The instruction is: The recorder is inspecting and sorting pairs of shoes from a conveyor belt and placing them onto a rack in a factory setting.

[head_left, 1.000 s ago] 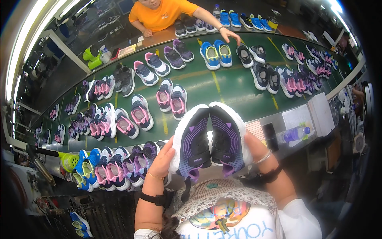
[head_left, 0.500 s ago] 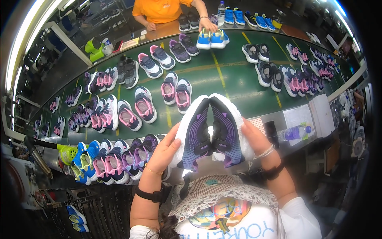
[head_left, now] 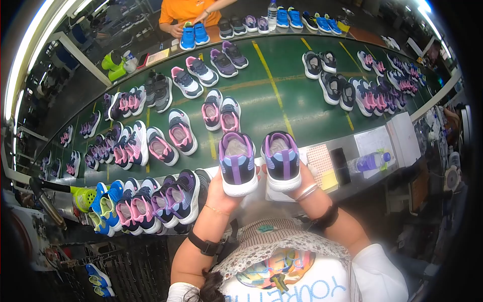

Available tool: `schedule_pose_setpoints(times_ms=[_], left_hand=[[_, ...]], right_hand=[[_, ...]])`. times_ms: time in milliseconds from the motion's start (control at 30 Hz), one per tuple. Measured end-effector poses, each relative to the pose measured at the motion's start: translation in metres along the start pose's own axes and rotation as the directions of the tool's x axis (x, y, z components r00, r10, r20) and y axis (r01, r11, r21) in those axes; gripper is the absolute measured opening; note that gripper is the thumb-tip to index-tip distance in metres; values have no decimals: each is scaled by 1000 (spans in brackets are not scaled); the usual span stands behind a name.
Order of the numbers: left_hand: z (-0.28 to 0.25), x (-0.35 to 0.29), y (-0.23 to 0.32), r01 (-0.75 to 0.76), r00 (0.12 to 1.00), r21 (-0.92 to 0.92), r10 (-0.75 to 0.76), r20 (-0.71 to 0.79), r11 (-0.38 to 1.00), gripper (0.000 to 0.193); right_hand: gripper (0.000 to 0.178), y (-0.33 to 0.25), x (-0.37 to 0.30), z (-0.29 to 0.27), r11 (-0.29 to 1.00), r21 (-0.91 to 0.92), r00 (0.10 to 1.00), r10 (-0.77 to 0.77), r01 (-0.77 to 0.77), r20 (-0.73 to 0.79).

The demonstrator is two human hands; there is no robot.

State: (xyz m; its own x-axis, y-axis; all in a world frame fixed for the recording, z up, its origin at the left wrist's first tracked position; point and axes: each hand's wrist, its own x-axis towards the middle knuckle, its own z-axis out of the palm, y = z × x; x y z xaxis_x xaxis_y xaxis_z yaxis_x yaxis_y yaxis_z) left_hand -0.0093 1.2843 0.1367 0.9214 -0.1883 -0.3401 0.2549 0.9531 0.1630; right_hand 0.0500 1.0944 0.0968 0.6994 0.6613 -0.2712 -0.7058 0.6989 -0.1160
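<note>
A pair of black-and-purple sneakers is held up side by side in front of me, heels toward me, with white soles and purple linings. My left hand [head_left: 223, 192] grips the left sneaker [head_left: 238, 168] from its outer side and below. Around the outer side of the right sneaker [head_left: 282, 166] my right hand [head_left: 305, 177] is closed. The shoes hide most of my fingers. Just beyond them, a navy-and-pink pair [head_left: 221, 110] rests on the green conveyor belt [head_left: 261, 108].
Several sneakers [head_left: 138, 201] line the near ledge at left; black pairs [head_left: 330, 83] stand on the belt at right. A bottle [head_left: 370, 162], a dark phone-like slab [head_left: 339, 165] and papers lie right of my hands. Across the belt, an orange-shirted person [head_left: 188, 12] handles blue sneakers [head_left: 194, 36].
My hands have turned the sneakers from sole-out, toes up, to heels toward me with openings showing. The co-worker's blue sneakers have moved left from over the belt to the far edge.
</note>
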Motion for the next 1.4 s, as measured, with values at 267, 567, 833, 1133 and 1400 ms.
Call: schedule_pose_setpoints(times_ms=[267,567,833,1133,1400], left_hand=[[-6,3,4,25,998,-105,-19,62,994,40],[7,-14,-2,-145,890,-90,170,423,985,57],[-14,-8,15,-197,944,44,177,279,979,64],[-28,73,27,-147,896,563,351,-273,814,50],[-83,160,116,-344,556,728,753,-351,594,41]], right_hand=[[32,15,0,34,997,-31,997,-76,75,-26],[34,13,16,-42,-48,-929,781,-527,367,335],[66,8,-41,114,-743,-547,864,82,386,497],[48,-83,65,28,-877,-383,897,108,289,429],[58,-194,166,11,-882,-356,713,-462,-308,528]])
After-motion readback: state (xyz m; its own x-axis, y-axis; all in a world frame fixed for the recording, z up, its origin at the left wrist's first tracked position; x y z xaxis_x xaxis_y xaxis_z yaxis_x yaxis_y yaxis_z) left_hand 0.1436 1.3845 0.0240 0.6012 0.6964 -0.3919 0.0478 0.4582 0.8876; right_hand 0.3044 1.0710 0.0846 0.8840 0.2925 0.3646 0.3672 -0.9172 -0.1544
